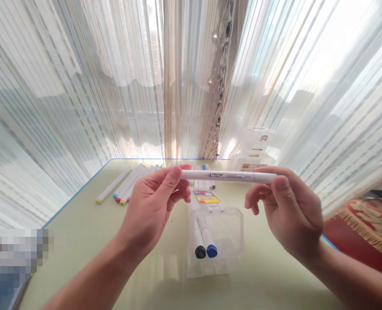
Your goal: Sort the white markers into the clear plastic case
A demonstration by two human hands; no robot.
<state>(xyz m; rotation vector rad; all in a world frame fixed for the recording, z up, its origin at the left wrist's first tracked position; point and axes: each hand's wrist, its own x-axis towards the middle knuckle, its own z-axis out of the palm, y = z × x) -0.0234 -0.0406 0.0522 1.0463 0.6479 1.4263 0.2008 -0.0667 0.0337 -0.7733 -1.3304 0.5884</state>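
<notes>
A white marker (225, 175) with dark printing on its barrel is held level above the table. My left hand (155, 200) pinches its left end between thumb and fingers, and my right hand (291, 206) pinches the right end. Below them lies a clear plastic case (232, 262). Inside it rest a marker with a black end (200, 251) and a marker with a blue end (212, 250). The case bears a yellow, red and blue label (206, 196). Both tips of the held marker are partly covered by my fingers.
Several white markers with coloured ends (126, 189) lie on the pale green table (94, 249) at the left. More sit behind my hands, partly hidden. Another clear case (255, 161) stands at the back right. Striped sheer curtains (129, 86) hang behind. A patterned fringed cloth (371, 224) is at the right.
</notes>
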